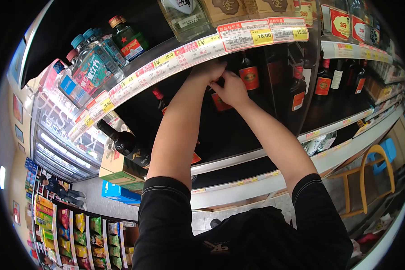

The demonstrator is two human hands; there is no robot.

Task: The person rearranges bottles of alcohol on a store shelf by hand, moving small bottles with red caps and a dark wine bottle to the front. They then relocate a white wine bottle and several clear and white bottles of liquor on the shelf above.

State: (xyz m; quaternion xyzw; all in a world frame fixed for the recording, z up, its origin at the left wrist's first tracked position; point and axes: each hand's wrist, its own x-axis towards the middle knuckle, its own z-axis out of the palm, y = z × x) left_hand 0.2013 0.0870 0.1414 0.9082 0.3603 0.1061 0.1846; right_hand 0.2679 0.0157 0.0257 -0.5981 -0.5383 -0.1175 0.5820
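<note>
Both my hands reach under the upper shelf edge. My left hand (210,71) is curled closed, its fingertips hidden in shadow and against my right hand. My right hand (233,90) is bent round the top of a dark bottle with a red label (221,103), which it partly covers. Just behind to the right stands a similar red-labelled bottle (249,74). A bottle with a red cap (158,93) shows to the left of my left forearm. The lower shelf (225,139) under my hands is black.
Price tags (256,37) line the upper shelf edge above my wrists. A clear divider (308,76) stands at right, with more bottles (323,81) beyond. A dark wine bottle (123,141) leans by my left forearm. A wooden chair (364,180) and snack racks (76,234) are farther off.
</note>
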